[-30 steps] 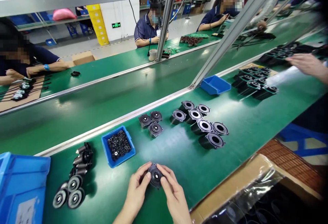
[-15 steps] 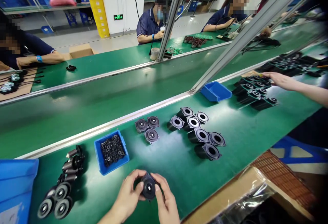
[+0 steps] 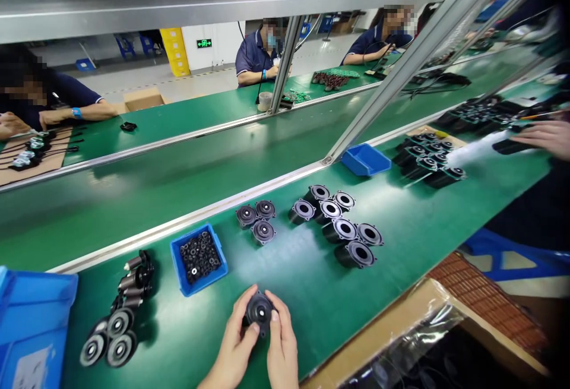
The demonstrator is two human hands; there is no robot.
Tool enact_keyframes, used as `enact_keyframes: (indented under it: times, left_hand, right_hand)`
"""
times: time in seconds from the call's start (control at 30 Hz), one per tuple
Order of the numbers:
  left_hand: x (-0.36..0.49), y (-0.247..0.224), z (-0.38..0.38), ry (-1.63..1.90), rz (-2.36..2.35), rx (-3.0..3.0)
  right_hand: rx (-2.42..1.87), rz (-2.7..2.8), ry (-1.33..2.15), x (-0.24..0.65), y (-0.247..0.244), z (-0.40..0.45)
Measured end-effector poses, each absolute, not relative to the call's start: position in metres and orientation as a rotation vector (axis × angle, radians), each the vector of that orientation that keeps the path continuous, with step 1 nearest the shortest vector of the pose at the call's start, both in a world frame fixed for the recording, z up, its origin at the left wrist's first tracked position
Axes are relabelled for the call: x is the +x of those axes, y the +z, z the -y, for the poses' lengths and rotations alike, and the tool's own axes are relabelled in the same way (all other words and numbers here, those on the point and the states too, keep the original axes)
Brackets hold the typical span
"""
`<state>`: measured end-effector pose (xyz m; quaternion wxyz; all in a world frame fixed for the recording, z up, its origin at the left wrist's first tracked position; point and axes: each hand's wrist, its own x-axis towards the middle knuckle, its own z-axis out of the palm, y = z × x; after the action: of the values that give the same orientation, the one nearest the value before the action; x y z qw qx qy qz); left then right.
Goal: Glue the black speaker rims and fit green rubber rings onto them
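Between my two hands is a round black flanged part (image 3: pixel 259 312) with stepped rings and a light centre, held just over the green bench. My left hand (image 3: pixel 236 338) grips its left side, thumb on the front. Closed on its right edge is my right hand (image 3: pixel 281 335). Farther up the bench stand three similar round black parts (image 3: pixel 263 231). To their left, a blue bin (image 3: pixel 181 276) holds many small black rings. Several black cylindrical housings (image 3: pixel 360 253) with open tops stand to the right.
Dark motor-like parts (image 3: pixel 132 282) and ringed discs (image 3: pixel 120 348) lie at left beside a large blue crate (image 3: pixel 33 318). A small blue tray (image 3: pixel 366 159) sits by a metal post (image 3: pixel 392 74). A co-worker's hand (image 3: pixel 545 136) is at far right. A cardboard box (image 3: pixel 369 347) borders the bench.
My hands and the round black part have tilted slightly while staying together. The co-worker's hand at right has moved away from the grouped housings and now holds a dark part. The view has shifted.
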<state>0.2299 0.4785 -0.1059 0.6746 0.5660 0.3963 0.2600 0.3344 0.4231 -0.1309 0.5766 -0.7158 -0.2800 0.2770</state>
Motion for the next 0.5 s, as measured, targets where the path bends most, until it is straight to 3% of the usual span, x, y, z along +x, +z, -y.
enact_keyframes:
  times: [0.33,0.5]
  left_hand:
    - [0.227,-0.113,-0.489,0.655,-0.775,1.564]
    - [0.228,-0.114,-0.495,0.643,-0.777,1.486]
  right_hand:
    - [-1.673,0.951,0.422,0.349,-0.128,-0.427]
    - [-1.729,1.021,0.289,0.330,-0.128,-0.381]
